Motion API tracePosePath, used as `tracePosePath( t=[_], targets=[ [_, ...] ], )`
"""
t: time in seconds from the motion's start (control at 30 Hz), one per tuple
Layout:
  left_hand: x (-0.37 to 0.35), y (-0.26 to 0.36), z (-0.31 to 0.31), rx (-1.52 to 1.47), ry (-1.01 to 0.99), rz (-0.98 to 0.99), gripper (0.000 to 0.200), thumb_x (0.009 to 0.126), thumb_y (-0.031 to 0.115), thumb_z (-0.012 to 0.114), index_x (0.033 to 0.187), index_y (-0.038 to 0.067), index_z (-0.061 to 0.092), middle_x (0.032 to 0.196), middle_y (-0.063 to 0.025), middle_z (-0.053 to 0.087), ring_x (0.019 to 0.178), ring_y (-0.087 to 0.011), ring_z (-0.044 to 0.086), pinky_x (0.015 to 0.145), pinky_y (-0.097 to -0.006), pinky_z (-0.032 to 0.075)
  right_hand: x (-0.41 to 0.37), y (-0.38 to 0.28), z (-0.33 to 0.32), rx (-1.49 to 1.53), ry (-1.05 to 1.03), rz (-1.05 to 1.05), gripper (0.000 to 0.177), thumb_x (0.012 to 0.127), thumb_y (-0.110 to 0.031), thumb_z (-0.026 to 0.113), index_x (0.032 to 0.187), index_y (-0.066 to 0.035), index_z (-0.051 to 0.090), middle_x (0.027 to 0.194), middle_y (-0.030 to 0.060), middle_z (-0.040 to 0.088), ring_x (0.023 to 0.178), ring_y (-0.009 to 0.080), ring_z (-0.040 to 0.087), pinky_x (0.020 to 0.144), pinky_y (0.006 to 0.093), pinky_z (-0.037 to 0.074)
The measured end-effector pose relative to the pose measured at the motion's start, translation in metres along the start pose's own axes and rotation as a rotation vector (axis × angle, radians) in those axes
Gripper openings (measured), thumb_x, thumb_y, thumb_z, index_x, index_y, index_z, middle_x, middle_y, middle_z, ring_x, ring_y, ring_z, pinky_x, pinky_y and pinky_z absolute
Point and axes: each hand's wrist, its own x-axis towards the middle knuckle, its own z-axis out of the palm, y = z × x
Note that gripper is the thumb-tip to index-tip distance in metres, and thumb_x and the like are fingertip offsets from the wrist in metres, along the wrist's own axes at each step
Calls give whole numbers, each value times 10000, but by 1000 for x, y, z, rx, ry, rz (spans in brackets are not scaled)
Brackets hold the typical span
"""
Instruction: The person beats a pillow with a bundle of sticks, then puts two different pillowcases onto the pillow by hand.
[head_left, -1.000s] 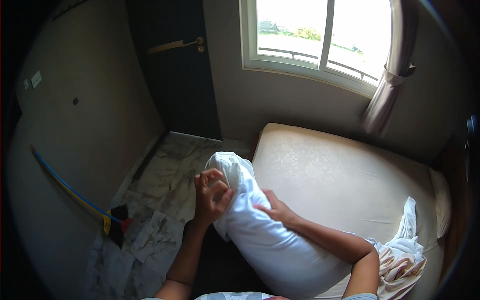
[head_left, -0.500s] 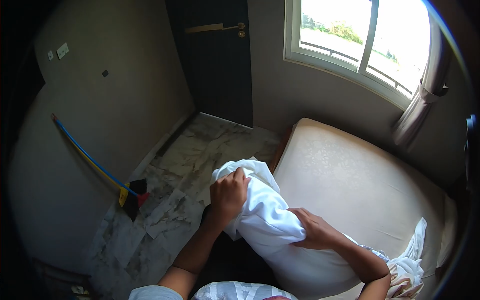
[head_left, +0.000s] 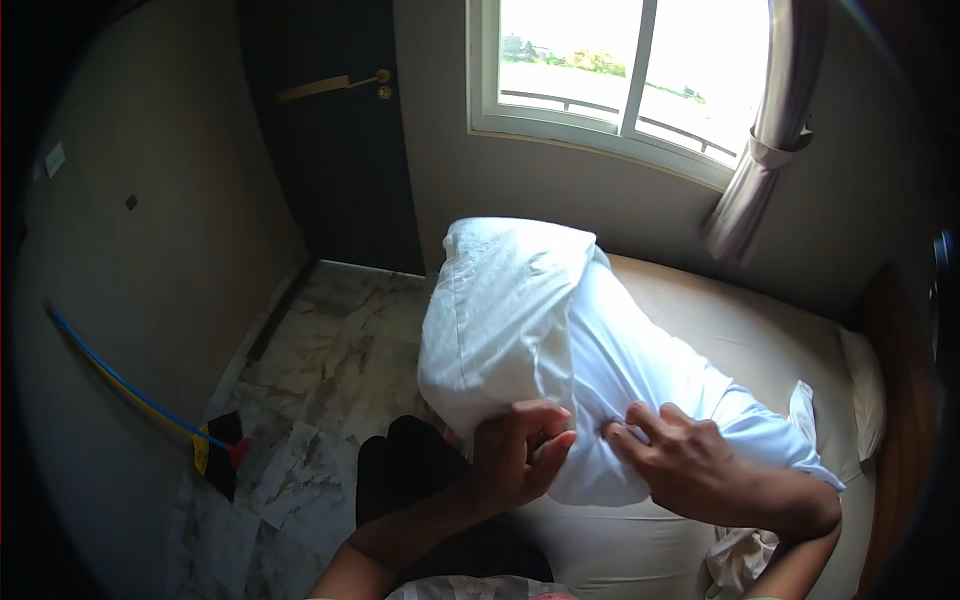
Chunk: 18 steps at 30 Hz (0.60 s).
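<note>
- On my feed, the white pillow (head_left: pixel 510 310) slants over the mattress (head_left: pixel 700 300); it looks light, soft, floppy.
- My right hand (head_left: pixel 685 458) pinches its cloth; my left hand (head_left: pixel 522 448) curls narrow against it, grip unclear.
- I'd favour the loose fold (head_left: pixel 578 345).

The upper edge is cutting off the window (head_left: pixel 632 75) and door (head_left: pixel 325 165); mid-frame, the white pillow (head_left: pixel 510 310) is hiding part of the mattress (head_left: pixel 715 315).
</note>
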Motion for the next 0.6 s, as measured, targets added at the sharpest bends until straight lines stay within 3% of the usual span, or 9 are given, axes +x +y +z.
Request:
tracePosePath(
  t=[0.07,0.17,0.23,0.3,0.37,0.43,0.5,0.53,0.6],
  targets=[
    [-20,-24,12,-106,-217,-328,386,816,154,628,1091,12,399,648,-37,528,531,-44,462,497,-199,369,0,-1,45,-2,-14,49,334,704,-37,569,1033,-3,524,940,145,504,707,269,578,509,291,512],
    [-79,-115,33,-469,-312,-674,433,807,194,643,1113,17,394,693,-53,567,630,-64,517,574,-204,405,9,-15,155,48,87,185,267,686,-29,580,947,-18,527,903,111,499,687,251,570,525,307,518],
    [-107,-151,27,-171,-547,-845,485,806,284,636,1144,31,400,791,-98,625,756,-133,600,667,-259,448,21,-40,230,160,151,276,228,690,-31,577,910,-41,519,888,97,495,685,252,567,536,319,519],
    [-98,-146,6,400,-1017,-706,475,806,397,599,1110,48,492,905,-118,644,858,-211,626,726,-318,463,34,-69,269,229,61,422,368,665,0,585,1018,-66,504,924,101,481,769,283,564,562,375,508],
    [-70,-142,-13,413,-1114,-693,387,776,455,597,832,76,656,746,-57,659,770,-209,642,681,-322,471,31,-77,276,310,117,438,377,673,-22,588,1031,-95,495,946,89,469,778,276,562,592,377,509],
    [-29,-132,-10,419,-711,-736,390,798,438,571,753,56,634,641,-64,631,636,-230,621,602,-349,459,24,-76,268,373,134,385,396,663,-50,609,1036,-110,493,959,85,464,773,273,559,614,379,506],
    [2,-162,13,361,-90,-429,335,782,379,623,792,45,591,666,-116,592,671,-269,602,613,-388,452,19,-63,250,493,103,357,384,693,-177,663,1043,-130,510,993,67,495,800,257,575,661,368,497],
    [12,-202,29,551,169,-174,314,775,348,636,809,41,578,714,-133,590,730,-273,603,649,-407,456,18,-53,241,572,95,343,382,704,-211,671,1044,-134,516,995,60,508,809,252,580,669,365,495],
    [13,-261,56,640,195,-234,298,783,323,626,810,31,570,745,-137,593,767,-276,598,679,-411,453,19,-32,227,686,120,369,353,750,-314,663,1035,-147,540,952,33,563,835,231,593,680,348,489]
  ],
)
